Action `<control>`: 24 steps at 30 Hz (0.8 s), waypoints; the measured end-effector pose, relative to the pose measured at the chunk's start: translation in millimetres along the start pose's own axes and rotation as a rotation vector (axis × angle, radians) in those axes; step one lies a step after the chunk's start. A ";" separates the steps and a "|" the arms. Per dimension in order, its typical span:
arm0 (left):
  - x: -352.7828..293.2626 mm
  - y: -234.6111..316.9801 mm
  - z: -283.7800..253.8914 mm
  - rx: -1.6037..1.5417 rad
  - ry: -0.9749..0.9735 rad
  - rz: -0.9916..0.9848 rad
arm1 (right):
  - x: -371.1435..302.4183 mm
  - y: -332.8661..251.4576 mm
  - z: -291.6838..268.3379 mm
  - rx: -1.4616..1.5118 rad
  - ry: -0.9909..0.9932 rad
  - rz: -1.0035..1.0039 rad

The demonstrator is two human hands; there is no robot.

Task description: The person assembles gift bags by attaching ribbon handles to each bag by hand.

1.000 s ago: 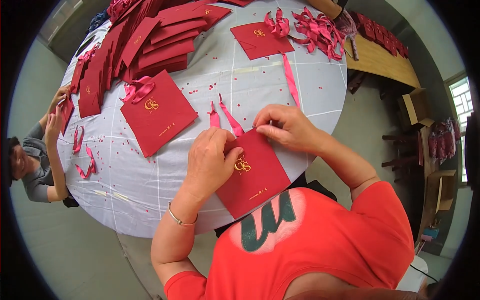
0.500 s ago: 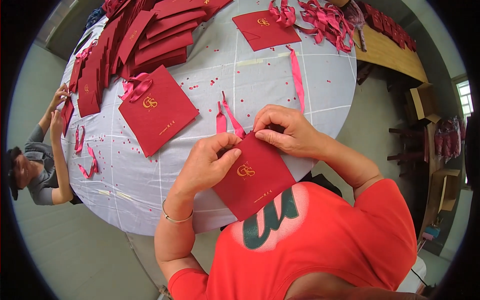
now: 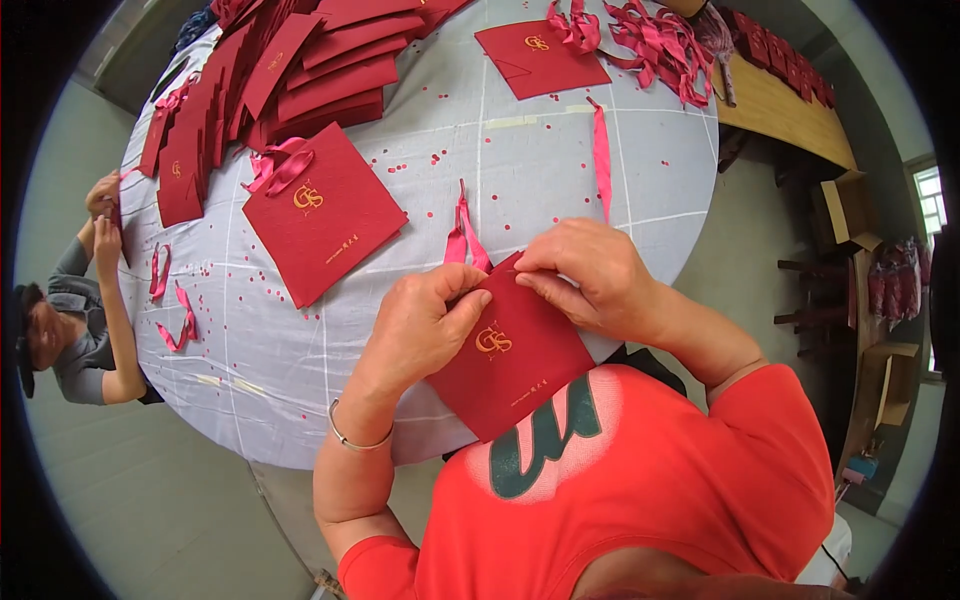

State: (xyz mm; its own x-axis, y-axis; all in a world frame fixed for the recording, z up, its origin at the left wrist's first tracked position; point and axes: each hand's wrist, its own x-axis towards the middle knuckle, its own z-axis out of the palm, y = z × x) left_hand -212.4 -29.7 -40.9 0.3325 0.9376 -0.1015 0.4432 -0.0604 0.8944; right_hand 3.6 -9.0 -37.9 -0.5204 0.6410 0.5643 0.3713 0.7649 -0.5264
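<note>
A red paper bag [image 3: 530, 350] with a gold emblem lies flat against the table edge and my shirt. My left hand [image 3: 425, 320] pinches its upper left edge between thumb and fingers. At the bag's top corner my right hand [image 3: 590, 275] is closed in a pinch over the front face; what lies between its fingertips is too small to make out. A pink ribbon [image 3: 462, 235] sticks up from behind the bag's top edge, beside my left fingertips. Another pink ribbon [image 3: 602, 155] lies on the table beyond my right hand.
Left of my hands lies a red bag with ribbon handles [image 3: 325, 225]. Stacked red bags [image 3: 335, 75] fill the far left. A ribbon heap [image 3: 660, 50] and another bag [image 3: 540, 65] lie at the back of the white-covered table [image 3: 400, 255]. A co-worker [image 3: 85, 340] handles a bag at left.
My right hand has moved slightly right and down from the bag's top corner, its fingertips now over the front face. My left hand keeps its pinch. The ribbon behind the bag has shifted.
</note>
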 end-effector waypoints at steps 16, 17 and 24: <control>-0.6 -1.8 6.9 -0.015 0.041 -0.006 | -9.6 -4.5 14.5 0.002 -0.048 0.035; -0.4 0.1 5.9 -0.003 0.014 -0.031 | -8.5 -6.6 14.4 -0.014 -0.045 0.051; -0.2 0.3 5.3 0.029 0.000 -0.013 | -6.7 -10.2 18.7 -0.075 -0.049 0.094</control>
State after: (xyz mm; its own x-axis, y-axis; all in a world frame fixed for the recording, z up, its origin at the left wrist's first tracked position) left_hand -207.9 -31.8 -42.9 0.3266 0.9385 -0.1125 0.4710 -0.0584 0.8802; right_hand -11.1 -22.3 -48.3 -0.5171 0.7073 0.4821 0.4757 0.7057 -0.5251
